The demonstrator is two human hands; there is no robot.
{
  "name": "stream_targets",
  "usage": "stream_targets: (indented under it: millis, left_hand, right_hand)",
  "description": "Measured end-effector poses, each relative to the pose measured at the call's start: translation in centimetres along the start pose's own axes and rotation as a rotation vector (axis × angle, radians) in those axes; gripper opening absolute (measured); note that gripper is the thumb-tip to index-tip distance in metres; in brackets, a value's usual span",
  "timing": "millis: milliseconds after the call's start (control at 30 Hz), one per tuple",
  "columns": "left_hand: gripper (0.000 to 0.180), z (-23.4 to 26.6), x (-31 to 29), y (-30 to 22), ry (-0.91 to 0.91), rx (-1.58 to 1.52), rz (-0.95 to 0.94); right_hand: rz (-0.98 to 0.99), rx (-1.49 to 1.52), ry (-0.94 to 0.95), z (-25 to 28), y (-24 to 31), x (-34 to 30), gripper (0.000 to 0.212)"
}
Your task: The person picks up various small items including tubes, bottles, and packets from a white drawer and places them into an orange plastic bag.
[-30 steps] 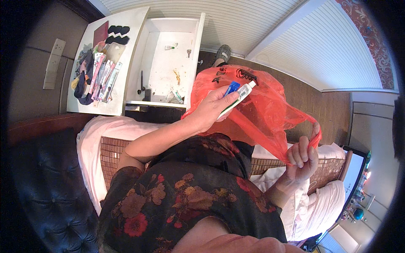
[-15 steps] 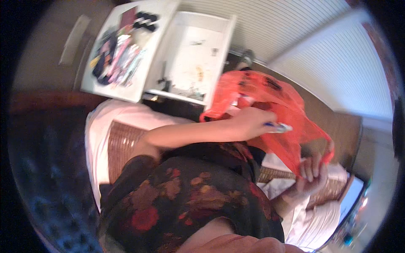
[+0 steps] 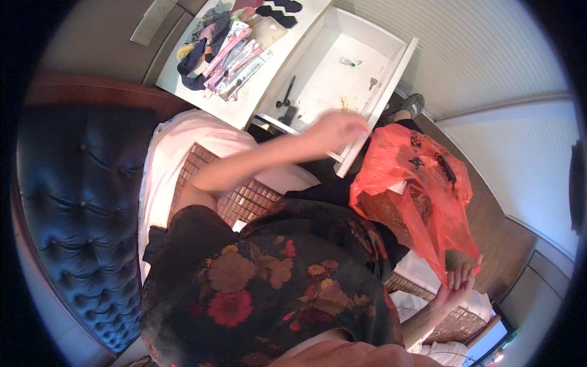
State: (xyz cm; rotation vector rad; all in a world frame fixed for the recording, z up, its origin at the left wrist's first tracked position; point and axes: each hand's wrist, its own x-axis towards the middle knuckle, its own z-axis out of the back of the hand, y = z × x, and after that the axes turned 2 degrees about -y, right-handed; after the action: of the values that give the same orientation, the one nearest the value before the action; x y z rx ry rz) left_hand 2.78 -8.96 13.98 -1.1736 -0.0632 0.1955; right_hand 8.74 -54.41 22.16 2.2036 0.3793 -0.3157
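Note:
My left hand is over the front edge of a white pulled-out drawer, its fingers smeared by motion. Whether anything is in it cannot be made out. My right hand grips the rim of a red plastic bag, pinching it at the lower right. The bag hangs partly spread, with its mouth facing me and a white piece showing at it. Inside the drawer lie a small key, a little white-and-green packet, a thin dark stick-like item and brownish stains.
Left of the drawer, a white cabinet top bears several slim packets, dark cloth items and a black wavy object. A woven mat covers the bed beside me. A tufted dark headboard stands at left.
My left hand has left the bag, moving left to the drawer's front edge. The small white-and-blue item seen in it is no longer visible. My right hand keeps hold of the bag.

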Motion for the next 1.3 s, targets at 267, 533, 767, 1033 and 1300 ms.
stream_targets:
  millis: [267,533,767,1033,1300]
  left_hand:
    - [0.042,8.7,2.6,25.2,0.039,0.916,0.696]
    - [0.041,7.8,4.0,23.5,0.065,0.838,0.791]
    - [0.020,8.1,5.0,21.0,0.036,-0.640,0.790]
    - [0.018,8.3,4.5,13.3,0.360,-1.091,0.571]
    - [0.016,9.6,2.6,10.8,0.112,-0.920,0.499]
  right_hand:
    - [-0.185,0.181,-0.015,6.5,-2.9,4.9,0.035]
    - [-0.144,0.132,0.002,4.9,-3.2,5.0,0.035]
    - [-0.128,0.114,0.012,3.2,-3.3,4.7,0.032]
    - [-0.117,0.118,-0.047,2.2,-3.5,3.8,0.034]
    - [-0.137,0.153,0.022,2.4,-3.3,3.8,0.034]
